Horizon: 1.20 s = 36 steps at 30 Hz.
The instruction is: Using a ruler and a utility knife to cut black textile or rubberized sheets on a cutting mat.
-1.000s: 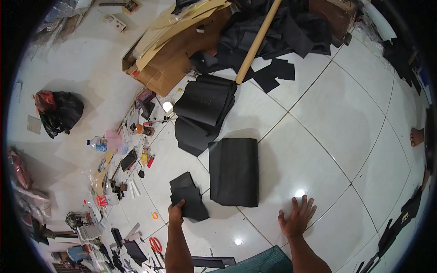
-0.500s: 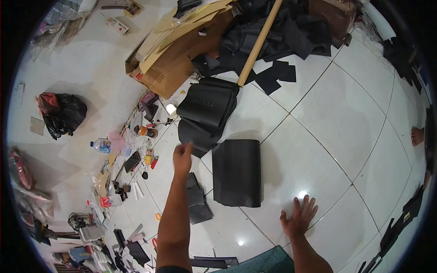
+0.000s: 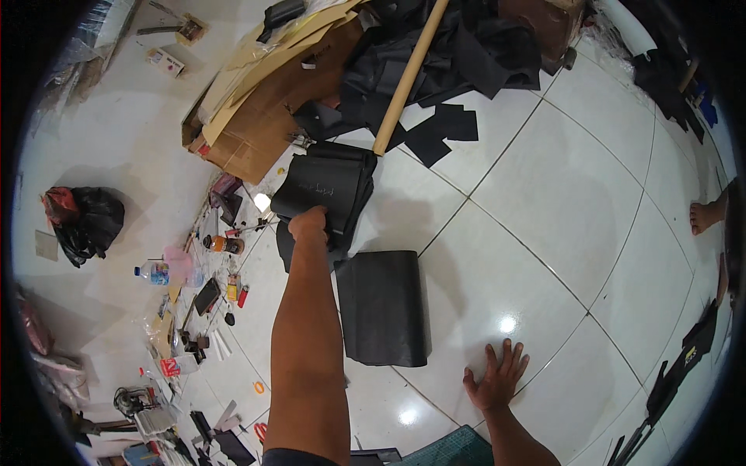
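Observation:
My left hand [image 3: 309, 224] reaches forward to the near edge of a stack of folded black sheets [image 3: 330, 177], which look like leather or vinyl. Its fingers are curled at that edge, partly hidden. Just nearer and to the right lies another thick folded black bundle [image 3: 381, 307], flat on the white tiles and apart from both hands. My right hand [image 3: 496, 379] rests on the floor, palm down with fingers spread, holding nothing. My left forearm covers part of the floor to the left of the bundle.
Beyond the stack lie a wooden pole [image 3: 410, 78], black scraps [image 3: 443, 132] and a cardboard box [image 3: 256, 140]. Bottles [image 3: 225, 245], a phone [image 3: 207, 296] and small tools clutter the left side. A green cutting mat [image 3: 451, 449] lies near me. Another person's foot [image 3: 705, 217] is at right.
My left hand has moved forward from beside the lower black sheets to the edge of the folded stack. My right hand stays on the floor. The view has shifted slightly.

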Tool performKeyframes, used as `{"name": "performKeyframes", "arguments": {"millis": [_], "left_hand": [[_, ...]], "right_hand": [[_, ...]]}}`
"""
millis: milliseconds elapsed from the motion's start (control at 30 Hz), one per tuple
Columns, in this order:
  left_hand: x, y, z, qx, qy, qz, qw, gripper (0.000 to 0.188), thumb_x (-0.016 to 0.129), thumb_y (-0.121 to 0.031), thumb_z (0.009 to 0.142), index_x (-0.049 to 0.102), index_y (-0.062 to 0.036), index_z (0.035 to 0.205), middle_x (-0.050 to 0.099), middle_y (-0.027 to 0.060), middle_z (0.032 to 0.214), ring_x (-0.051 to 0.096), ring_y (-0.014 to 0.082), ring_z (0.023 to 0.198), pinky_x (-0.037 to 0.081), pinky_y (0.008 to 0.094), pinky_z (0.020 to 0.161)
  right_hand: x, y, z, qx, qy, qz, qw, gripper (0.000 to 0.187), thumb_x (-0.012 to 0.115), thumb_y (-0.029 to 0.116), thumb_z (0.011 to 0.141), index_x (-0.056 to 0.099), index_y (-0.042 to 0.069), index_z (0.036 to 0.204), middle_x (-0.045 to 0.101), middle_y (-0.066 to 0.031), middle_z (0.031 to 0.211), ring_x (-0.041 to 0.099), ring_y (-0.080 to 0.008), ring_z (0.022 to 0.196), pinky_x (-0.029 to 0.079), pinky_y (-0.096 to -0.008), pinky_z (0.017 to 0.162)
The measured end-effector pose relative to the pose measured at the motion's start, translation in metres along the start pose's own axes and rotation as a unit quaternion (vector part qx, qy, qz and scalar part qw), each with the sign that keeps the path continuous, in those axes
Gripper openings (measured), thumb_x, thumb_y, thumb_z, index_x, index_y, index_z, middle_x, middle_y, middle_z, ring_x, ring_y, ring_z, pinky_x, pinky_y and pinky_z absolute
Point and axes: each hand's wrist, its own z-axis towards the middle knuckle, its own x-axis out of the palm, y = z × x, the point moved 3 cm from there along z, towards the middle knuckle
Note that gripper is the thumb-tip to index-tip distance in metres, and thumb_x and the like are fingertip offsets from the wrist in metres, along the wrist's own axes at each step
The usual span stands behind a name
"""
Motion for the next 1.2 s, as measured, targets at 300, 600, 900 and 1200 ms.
{"name": "performKeyframes", "arguments": {"millis": [300, 600, 900, 1200], "left_hand": [[-0.016, -0.036, -0.007, 0.064, 0.112, -0.159, 0.979, 0.041, 0.065, -0.008, 0.072, 0.056, 0.0073, 0.109, 0.062, 0.0175, 0.105, 0.063, 0.0295, 0.096, 0.052, 0.0426, 0.086], [-0.143, -0.066, -0.052, 0.246, 0.220, -0.311, 0.891, 0.037, 0.059, -0.003, 0.075, 0.050, 0.0013, 0.111, 0.059, 0.0138, 0.106, 0.061, 0.0256, 0.092, 0.053, 0.0396, 0.085], [-0.251, 0.110, -0.091, 0.189, 0.193, -0.309, 0.912, 0.060, 0.058, -0.015, 0.075, 0.045, -0.0052, 0.132, 0.054, 0.0111, 0.125, 0.054, 0.0282, 0.114, 0.046, 0.0411, 0.099], [-0.294, 0.198, -0.090, 0.127, 0.148, -0.355, 0.914, 0.056, 0.056, -0.013, 0.074, 0.046, -0.0032, 0.129, 0.056, 0.0124, 0.121, 0.056, 0.0300, 0.110, 0.047, 0.0418, 0.097]], "right_hand": [[0.001, -0.001, 0.000, -0.004, -0.009, -0.009, 1.000, 0.064, 0.064, 0.046, 0.075, 0.050, 0.011, 0.128, 0.032, -0.0228, 0.143, 0.018, -0.0478, 0.139, 0.011, -0.0664, 0.110], [0.000, 0.006, -0.001, -0.012, 0.003, 0.000, 1.000, 0.067, 0.065, 0.044, 0.075, 0.046, 0.012, 0.131, 0.032, -0.0230, 0.143, 0.019, -0.0480, 0.139, 0.011, -0.0664, 0.110], [-0.004, 0.012, 0.001, -0.006, 0.007, -0.009, 1.000, 0.065, 0.062, 0.044, 0.077, 0.048, 0.010, 0.130, 0.032, -0.0242, 0.144, 0.016, -0.0468, 0.140, 0.009, -0.0636, 0.112], [-0.002, 0.008, 0.000, -0.008, 0.008, -0.033, 0.999, 0.066, 0.062, 0.044, 0.078, 0.048, 0.009, 0.132, 0.026, -0.0224, 0.149, 0.012, -0.0436, 0.142, 0.008, -0.0622, 0.113]]}}
